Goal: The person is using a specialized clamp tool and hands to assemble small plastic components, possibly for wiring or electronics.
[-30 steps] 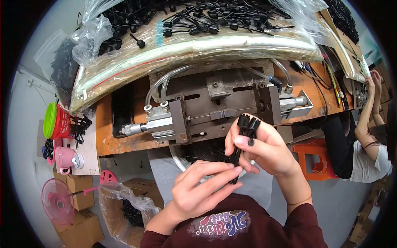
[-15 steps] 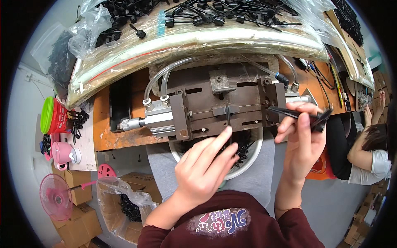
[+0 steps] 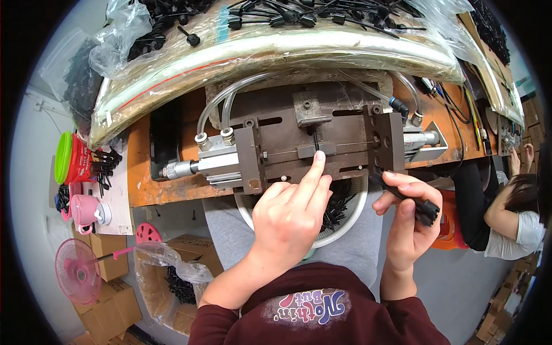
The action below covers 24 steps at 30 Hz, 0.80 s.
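Left hand (image 3: 290, 221), fingers together, pressing one black cable tie (image 3: 316, 140) into pneumatic press jig (image 3: 313, 141) at 12 o'clock on desk (image 3: 144, 184); right hand (image 3: 408, 221) pinching bundle of ties (image 3: 422, 210) at 3 o'clock; many left in white bowl (image 3: 345, 215)

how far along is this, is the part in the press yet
Looks done: a thin black part stands in the metal press. In hand: the left hand has its forefinger at that slot, while the right hand holds a bunch of black parts. Left: that bunch, plus more in the white bowl below.
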### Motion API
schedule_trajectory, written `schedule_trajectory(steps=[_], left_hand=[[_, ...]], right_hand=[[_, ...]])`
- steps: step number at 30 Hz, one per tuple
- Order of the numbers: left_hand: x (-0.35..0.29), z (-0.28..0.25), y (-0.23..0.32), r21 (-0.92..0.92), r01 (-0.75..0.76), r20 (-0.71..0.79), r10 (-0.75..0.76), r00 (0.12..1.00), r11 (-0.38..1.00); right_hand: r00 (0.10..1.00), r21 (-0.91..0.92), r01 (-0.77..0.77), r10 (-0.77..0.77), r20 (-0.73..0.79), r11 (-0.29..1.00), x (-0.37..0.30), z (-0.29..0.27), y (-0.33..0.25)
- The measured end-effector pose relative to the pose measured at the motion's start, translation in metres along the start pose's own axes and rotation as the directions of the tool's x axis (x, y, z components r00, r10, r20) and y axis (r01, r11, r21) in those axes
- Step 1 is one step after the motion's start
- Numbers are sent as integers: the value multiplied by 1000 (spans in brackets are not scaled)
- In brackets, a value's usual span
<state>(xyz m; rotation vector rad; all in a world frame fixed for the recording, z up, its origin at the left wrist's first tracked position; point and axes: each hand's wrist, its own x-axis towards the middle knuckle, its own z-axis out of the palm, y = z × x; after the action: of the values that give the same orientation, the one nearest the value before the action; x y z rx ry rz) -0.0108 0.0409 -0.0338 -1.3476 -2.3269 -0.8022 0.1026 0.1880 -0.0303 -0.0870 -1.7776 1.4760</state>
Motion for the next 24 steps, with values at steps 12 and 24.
schedule_trajectory(steps=[12,24], left_hand=[[6,-13,-1,-188,73,68,-61,996,979],[6,-46,15,-648,44,55,-11,998,761]], right_hand=[[938,-549,347,-293,187,760,0,-2,-3],[793,-513,609,-494,357,605,-3,10,16]])
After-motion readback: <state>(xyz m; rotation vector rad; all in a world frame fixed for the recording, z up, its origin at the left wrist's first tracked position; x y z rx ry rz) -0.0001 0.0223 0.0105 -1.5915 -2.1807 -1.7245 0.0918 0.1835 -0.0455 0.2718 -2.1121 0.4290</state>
